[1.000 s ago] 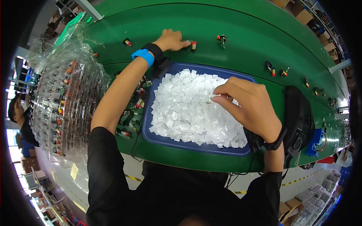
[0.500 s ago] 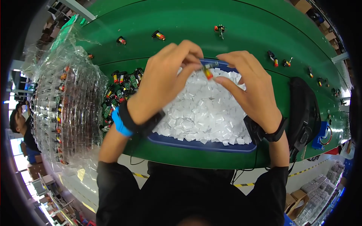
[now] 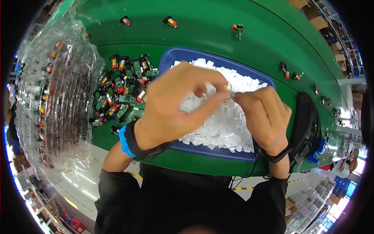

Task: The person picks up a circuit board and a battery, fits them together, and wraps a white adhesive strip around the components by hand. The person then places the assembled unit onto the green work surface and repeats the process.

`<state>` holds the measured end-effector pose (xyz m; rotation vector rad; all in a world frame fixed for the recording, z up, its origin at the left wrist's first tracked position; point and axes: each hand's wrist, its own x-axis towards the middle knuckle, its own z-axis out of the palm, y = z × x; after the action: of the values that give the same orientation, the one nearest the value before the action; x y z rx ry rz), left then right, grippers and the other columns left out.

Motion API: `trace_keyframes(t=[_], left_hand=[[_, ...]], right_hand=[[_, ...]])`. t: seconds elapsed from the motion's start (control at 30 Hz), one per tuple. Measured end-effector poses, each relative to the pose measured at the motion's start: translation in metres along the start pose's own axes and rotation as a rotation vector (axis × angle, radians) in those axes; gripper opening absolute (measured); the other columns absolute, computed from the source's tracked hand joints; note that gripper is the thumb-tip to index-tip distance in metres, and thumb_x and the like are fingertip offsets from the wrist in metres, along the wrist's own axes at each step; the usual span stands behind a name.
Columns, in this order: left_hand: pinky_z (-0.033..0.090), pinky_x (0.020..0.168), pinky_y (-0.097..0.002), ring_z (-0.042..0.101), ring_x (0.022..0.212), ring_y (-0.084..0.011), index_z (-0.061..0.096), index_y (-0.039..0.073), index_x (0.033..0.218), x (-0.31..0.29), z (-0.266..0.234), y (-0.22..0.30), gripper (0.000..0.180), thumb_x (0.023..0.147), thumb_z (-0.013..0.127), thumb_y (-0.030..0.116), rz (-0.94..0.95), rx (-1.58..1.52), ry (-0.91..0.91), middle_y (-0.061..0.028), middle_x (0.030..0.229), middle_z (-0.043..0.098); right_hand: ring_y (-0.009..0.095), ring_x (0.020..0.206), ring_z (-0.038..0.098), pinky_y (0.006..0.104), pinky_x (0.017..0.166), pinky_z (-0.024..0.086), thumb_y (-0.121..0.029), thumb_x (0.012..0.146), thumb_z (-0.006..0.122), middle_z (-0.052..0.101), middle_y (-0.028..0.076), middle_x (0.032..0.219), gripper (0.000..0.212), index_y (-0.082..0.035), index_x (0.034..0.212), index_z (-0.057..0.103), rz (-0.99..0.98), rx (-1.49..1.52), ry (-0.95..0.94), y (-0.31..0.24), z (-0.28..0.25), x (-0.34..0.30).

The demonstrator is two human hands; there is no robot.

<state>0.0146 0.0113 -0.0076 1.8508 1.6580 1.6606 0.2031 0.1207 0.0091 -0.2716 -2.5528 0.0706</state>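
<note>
My left hand [image 3: 181,105] and my right hand [image 3: 265,115] meet over a blue tray [image 3: 169,58] filled with small white paper-like pieces [image 3: 212,134]. Left thumb and index finger are pinched together, blurred by motion. The right fingers are curled closed, their tips almost touching the left fingertips. A pale sliver shows where the fingertips meet; what either hand grips is mostly hidden. Left of the tray lies a heap of small electronic assemblies [image 3: 120,91], with green circuit boards and red-and-yellow cylinders.
Clear plastic trays [image 3: 58,101], stacked and wrapped, stand at the left. More assemblies lie along the green table [image 3: 202,23], such as one at the far side [image 3: 170,22] and another at the right [image 3: 285,70]. A black curved case [image 3: 306,124] sits right of the tray.
The small red-and-yellow assembly between my fingers has gone out of sight. My right hand has closed from a spread pose, and both hands have come together lower over the tray. The view has shifted.
</note>
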Motion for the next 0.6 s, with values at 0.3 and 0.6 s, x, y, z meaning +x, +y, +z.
trace_keyframes(t=[0.3, 0.6], left_hand=[[0.052, 0.055, -0.0225, 0.061, 0.069, -0.0095, 0.059, -0.005, 0.115, 0.001, -0.015, 0.005, 0.023, 0.103, 0.053, 0.014, -0.858, -0.851, -0.483, -0.0098, 0.088, 0.068], [0.047, 0.055, -0.0325, 0.059, 0.058, -0.0184, 0.057, -0.003, 0.115, -0.02, 0.003, 0.001, 0.02, 0.098, 0.051, 0.006, -0.438, -0.036, -0.439, -0.0129, 0.071, 0.062]], right_hand=[[0.021, 0.071, 0.062, 0.0291, 0.051, 0.048, 0.0, 0.057, 0.069, 0.065, 0.008, 0.089, 0.033, -0.001, 0.09, 0.072, -0.202, -0.043, 0.092, -0.011, -0.009, -0.004], [0.022, 0.079, 0.065, 0.0303, 0.058, 0.05, 0.002, 0.076, 0.075, 0.068, 0.007, 0.096, 0.021, -0.003, 0.096, 0.067, 0.21, 0.208, -0.06, -0.01, 0.012, -0.007]])
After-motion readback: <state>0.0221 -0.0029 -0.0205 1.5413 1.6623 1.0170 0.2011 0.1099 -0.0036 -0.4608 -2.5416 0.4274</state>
